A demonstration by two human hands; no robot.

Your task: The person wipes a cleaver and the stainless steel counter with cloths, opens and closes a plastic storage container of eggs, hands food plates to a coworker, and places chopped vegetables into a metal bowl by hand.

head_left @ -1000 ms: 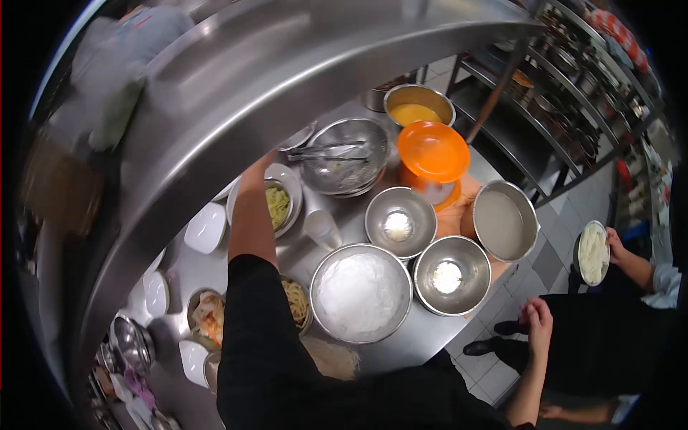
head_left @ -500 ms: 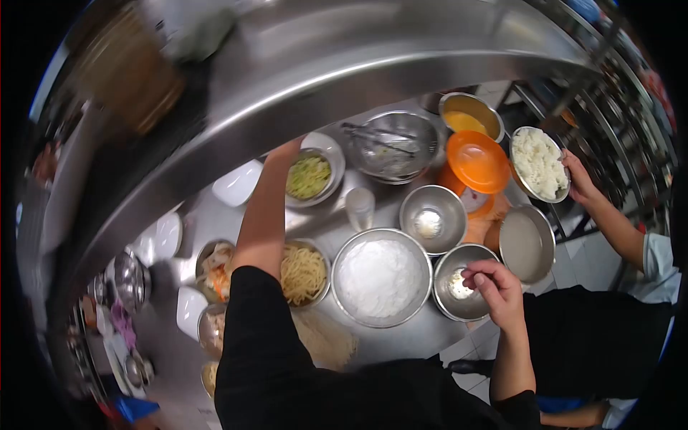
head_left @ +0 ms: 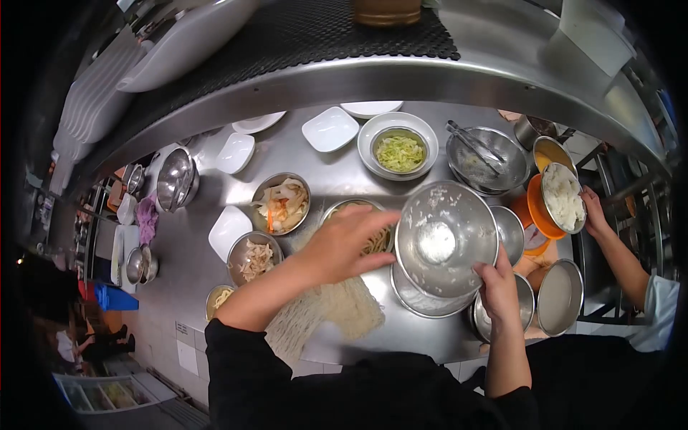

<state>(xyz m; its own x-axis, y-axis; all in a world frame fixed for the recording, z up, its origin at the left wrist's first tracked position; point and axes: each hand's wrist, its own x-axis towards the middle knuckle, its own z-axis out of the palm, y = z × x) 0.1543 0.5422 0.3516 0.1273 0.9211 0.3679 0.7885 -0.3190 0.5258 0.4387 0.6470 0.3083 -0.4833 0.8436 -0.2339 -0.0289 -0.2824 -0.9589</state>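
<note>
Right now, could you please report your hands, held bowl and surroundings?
Right hand: holding steel bowl by rim. Left hand: open, over noodles. Steel bowl: white flecks inside. Co-worker's hand nearby with rice.

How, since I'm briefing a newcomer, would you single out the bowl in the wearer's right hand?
Start at the steel worktable, then find the wearer's right hand near its close edge. That hand grips a round steel bowl by the rim, partly hiding another steel bowl. Unlike the bowls standing on the table, it is held up, with only white bits clinging inside.
</note>
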